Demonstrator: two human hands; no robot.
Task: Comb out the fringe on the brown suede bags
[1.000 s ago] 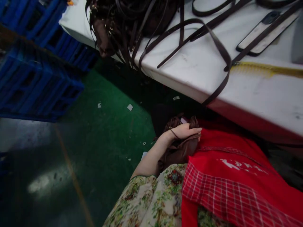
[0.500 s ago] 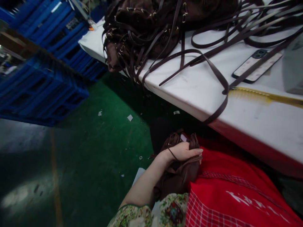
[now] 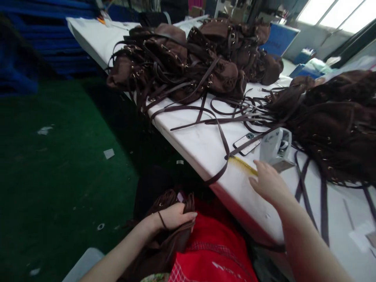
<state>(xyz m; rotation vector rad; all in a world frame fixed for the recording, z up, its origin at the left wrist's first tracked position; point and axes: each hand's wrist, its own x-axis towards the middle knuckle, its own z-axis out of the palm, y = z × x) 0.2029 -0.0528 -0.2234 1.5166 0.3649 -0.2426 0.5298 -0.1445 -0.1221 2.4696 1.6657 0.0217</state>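
My left hand (image 3: 174, 216) is closed on the gathered top of a dark brown drawstring bag (image 3: 169, 244), held low against my red apron. A dark band circles that wrist. Over the table edge my right hand (image 3: 268, 182) reaches to a yellow comb (image 3: 242, 164) lying flat on the white table. Thumb and forefinger are apart around the comb's handle end; the hand covers the rest of the handle, and I cannot tell whether it touches. Just beyond lie a phone (image 3: 246, 144) in a patterned case and a grey-white tape dispenser (image 3: 276, 147).
Brown bags with straps form a pile (image 3: 176, 62) at the back of the white table (image 3: 190, 145) and another pile (image 3: 337, 121) at the right. A loose strap (image 3: 225, 141) loops over the near edge. Blue pallets (image 3: 64, 51) stand left on the green floor (image 3: 67, 188), among paper scraps.
The view has swung right and up. My right hand has come into view over the table, at the comb. My left hand keeps its hold on the bag.
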